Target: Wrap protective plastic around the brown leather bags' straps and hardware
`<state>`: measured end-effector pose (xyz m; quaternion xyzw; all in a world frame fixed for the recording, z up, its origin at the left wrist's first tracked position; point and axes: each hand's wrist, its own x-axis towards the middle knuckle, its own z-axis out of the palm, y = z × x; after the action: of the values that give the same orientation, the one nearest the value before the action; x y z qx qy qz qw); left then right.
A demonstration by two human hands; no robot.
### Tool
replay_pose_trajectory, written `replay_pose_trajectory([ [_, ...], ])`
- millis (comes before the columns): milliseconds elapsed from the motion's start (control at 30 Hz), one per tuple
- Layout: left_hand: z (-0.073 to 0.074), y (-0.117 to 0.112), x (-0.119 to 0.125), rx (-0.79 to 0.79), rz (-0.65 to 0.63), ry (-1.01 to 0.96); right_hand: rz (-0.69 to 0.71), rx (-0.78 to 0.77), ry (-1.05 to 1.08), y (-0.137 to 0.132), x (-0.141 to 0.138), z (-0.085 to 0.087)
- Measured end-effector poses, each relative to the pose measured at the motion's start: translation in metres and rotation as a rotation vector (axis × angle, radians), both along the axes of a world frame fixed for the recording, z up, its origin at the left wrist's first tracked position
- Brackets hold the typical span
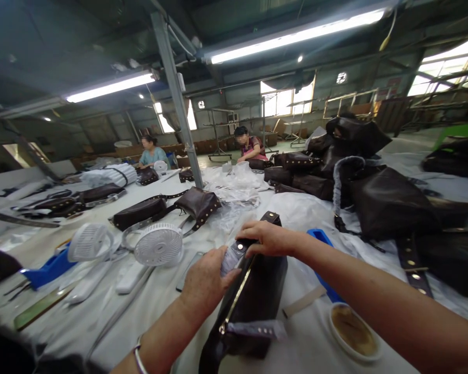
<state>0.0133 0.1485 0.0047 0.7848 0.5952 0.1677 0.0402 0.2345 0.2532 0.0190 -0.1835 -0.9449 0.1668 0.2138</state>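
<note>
A dark brown leather bag [259, 293] with a gold zipper lies lengthwise in front of me. Along its upper side runs a strap [231, 259] wrapped in clear plastic, with a round metal stud near my fingers. My left hand [205, 276] is closed around the wrapped part of this strap, at the bag's left side. Bent over the top of the bag, my right hand [265, 238] grips the studded part of the same strap. A small plastic-wrapped tab [257, 329] hangs near the zipper's lower end.
Two white fans [159, 245] stand at the left, near a blue tape dispenser [52, 267]. Right of the bag are another blue dispenser [322, 259] and a round dish [353, 332] of brownish stuff. Dark bags [389, 200] are heaped at the right. Two people sit across the table.
</note>
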Motion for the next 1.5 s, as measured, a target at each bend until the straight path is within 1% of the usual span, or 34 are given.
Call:
replay_pose_trajectory([
  [200, -0.005, 0.006, -0.002, -0.016, 0.013, -0.001, 0.046, 0.072, 0.054, 0.005, -0.005, -0.007],
  [400, -0.004, 0.007, 0.004, 0.013, 0.029, -0.085, 0.037, 0.041, 0.177, 0.006, -0.008, -0.014],
  [567, -0.01, 0.015, 0.009, 0.094, 0.015, -0.16, 0.024, 0.059, 0.246, 0.003, -0.011, -0.018],
  [700, -0.013, 0.022, 0.012, 0.148, -0.003, -0.248, -0.008, 0.013, 0.269, 0.001, -0.011, -0.017],
  [867, -0.015, 0.027, 0.02, 0.226, -0.023, -0.266, -0.02, 0.013, 0.274, 0.001, -0.01, -0.016],
  [967, -0.018, 0.029, 0.022, 0.224, -0.027, -0.287, -0.026, 0.041, 0.275, 0.0, -0.009, -0.019],
  [1033, -0.02, 0.029, 0.021, 0.185, -0.046, -0.299, -0.031, 0.066, 0.265, -0.001, -0.008, -0.023],
  [1100, -0.021, 0.025, 0.016, 0.112, -0.058, -0.305, -0.034, 0.099, 0.255, -0.002, -0.008, -0.027],
  [1167, -0.021, 0.018, 0.01, 0.033, -0.049, -0.3, -0.031, 0.127, 0.259, -0.003, -0.008, -0.032],
  [1233, -0.021, 0.011, 0.004, -0.008, -0.019, -0.283, -0.027, 0.143, 0.278, -0.005, -0.009, -0.035],
  [1300, -0.021, 0.005, -0.001, 0.006, -0.003, -0.261, -0.022, 0.145, 0.299, -0.006, -0.011, -0.035],
  [1367, -0.019, 0.001, -0.004, 0.053, -0.002, -0.245, -0.02, 0.139, 0.311, -0.007, -0.013, -0.035],
  [1500, -0.018, 0.002, -0.002, 0.116, -0.012, -0.2, -0.019, 0.128, 0.313, -0.009, -0.015, -0.032],
])
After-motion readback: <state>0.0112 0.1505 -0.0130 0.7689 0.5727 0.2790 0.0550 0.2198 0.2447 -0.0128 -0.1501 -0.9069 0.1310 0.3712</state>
